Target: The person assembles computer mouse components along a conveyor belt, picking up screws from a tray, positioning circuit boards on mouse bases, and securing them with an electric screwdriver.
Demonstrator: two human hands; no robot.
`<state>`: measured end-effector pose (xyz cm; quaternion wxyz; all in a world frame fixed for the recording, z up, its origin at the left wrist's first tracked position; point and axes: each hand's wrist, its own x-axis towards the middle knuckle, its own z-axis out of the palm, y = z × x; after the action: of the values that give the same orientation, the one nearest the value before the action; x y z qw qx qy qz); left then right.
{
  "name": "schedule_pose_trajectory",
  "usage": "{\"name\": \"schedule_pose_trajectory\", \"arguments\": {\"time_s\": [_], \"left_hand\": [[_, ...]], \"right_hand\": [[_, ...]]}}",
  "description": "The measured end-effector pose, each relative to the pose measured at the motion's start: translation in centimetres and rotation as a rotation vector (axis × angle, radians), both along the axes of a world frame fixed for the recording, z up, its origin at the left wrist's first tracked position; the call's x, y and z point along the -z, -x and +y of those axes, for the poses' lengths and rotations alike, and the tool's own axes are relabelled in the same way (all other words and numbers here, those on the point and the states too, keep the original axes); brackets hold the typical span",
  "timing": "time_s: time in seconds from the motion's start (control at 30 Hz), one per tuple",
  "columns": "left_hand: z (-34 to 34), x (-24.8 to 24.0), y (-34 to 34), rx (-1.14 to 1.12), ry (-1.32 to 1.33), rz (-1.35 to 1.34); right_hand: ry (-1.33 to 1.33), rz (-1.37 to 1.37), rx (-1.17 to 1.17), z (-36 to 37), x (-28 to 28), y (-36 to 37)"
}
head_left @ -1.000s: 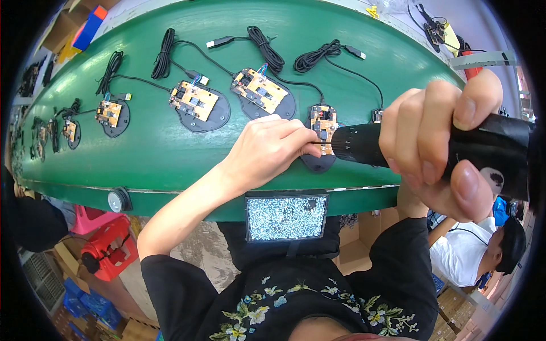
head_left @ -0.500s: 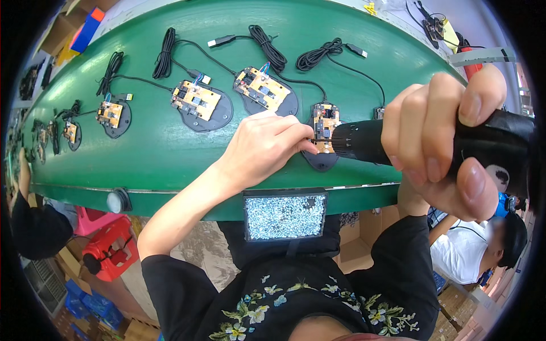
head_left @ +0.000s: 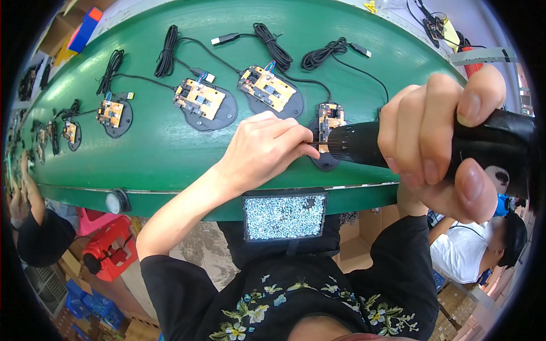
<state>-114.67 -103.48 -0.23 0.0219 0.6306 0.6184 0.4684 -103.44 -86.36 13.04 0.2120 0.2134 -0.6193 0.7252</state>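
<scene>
My right hand (head_left: 441,148) is wrapped around a thick black electric screwdriver (head_left: 361,143), which points leftward. Its thin bit ends at the pinched fingertips of my left hand (head_left: 267,148); whatever lies between those fingers is too small or hidden to make out. Beneath the bit and fingertips lies an opened computer mouse (head_left: 331,113), its tan circuit board bare on a black base. The screwdriver covers part of that board. Just beyond my left hand sits a second opened mouse (head_left: 270,90) with coloured wires at its top.
More opened mice (head_left: 202,102) with bundled black cables (head_left: 166,51) line the green work surface (head_left: 153,153) to the left. A small screen (head_left: 284,216) stands at the near edge. Co-workers sit at far left (head_left: 42,238) and right (head_left: 463,256). A red stool (head_left: 114,250) stands below left.
The mice and cables nearest me have shifted slightly right along the green surface. My hands and the screwdriver stay nearly in place. The far-left co-worker's arms have moved.
</scene>
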Motion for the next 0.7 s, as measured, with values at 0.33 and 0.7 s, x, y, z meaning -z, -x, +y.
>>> {"name": "schedule_pose_trajectory", "arguments": {"time_s": [0.33,0.7], "left_hand": [[-2.0,0.3,1.4,-0.131,-0.128,-0.056],[-2.5,1.5,2.6,-0.297,0.118,0.215]], "right_hand": [[-0.135,-0.050,-0.039,-1.6,0.9,1.6],[-0.060,-0.155,0.311,-2.0,1.7,2.5]]}}
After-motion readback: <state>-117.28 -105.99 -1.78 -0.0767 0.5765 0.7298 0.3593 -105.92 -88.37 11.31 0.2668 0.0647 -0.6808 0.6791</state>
